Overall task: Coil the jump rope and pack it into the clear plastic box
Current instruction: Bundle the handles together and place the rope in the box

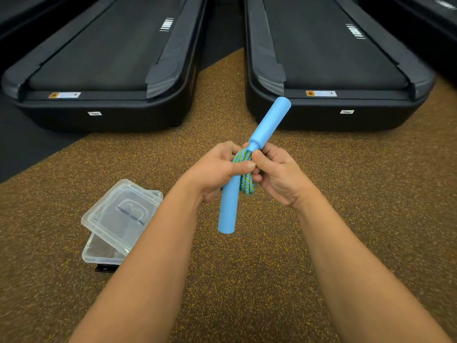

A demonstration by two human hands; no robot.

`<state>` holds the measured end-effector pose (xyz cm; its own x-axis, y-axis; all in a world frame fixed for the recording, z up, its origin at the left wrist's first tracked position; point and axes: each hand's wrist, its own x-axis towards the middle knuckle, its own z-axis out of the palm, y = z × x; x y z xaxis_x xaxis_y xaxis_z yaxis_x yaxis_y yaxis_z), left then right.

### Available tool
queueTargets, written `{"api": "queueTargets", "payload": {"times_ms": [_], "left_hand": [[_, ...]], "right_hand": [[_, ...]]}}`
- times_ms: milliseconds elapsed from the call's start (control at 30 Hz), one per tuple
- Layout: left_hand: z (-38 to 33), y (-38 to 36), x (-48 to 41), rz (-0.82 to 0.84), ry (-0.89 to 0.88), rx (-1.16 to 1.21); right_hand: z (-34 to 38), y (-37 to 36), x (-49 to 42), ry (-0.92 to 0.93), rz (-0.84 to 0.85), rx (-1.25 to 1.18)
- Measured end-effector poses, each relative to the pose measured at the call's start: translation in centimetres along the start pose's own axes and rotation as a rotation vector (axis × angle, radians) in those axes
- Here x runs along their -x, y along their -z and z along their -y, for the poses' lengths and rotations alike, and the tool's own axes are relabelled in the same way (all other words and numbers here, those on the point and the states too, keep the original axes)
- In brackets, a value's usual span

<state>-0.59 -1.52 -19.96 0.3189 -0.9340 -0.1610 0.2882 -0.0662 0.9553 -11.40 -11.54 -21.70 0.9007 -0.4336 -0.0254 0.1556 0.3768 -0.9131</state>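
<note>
I hold the jump rope in front of me, above the floor. Its braided blue-green rope (245, 184) is bunched into a small bundle between my palms. My left hand (217, 169) grips the bundle together with one light-blue handle (228, 211), which points down toward me. My right hand (277, 174) pinches the rope at the neck of the other light-blue handle (270, 122), which points up and away. The clear plastic box (103, 253) sits on the floor at lower left, its clear lid (121, 214) resting askew across its top.
Two black treadmill decks lie ahead, one at left (99, 70) and one at right (333, 65), with a gap between them. Speckled brown rubber flooring (247, 268) spreads under my arms. A small dark object (105, 268) pokes out under the box.
</note>
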Motion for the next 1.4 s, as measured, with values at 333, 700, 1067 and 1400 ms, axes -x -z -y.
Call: {"api": "queueTargets", "payload": {"times_ms": [333, 700, 1067, 1400], "left_hand": [[0.6, 0.0, -0.7, -0.065, -0.006, -0.35], [0.3, -0.2, -0.2, 0.0, 0.062, -0.248], [0.5, 0.1, 0.0, 0.008, 0.129, -0.136], [0.9, 0.7, -0.5, -0.201, 0.132, -0.006]], "right_hand": [[-0.2, -0.3, -0.2, 0.045, -0.048, 0.074], [0.0, -0.3, -0.2, -0.05, -0.038, 0.029], [0.5, -0.1, -0.1, -0.002, -0.125, 0.008], [1.0, 0.3, -0.1, 0.136, -0.115, 0.04]]}}
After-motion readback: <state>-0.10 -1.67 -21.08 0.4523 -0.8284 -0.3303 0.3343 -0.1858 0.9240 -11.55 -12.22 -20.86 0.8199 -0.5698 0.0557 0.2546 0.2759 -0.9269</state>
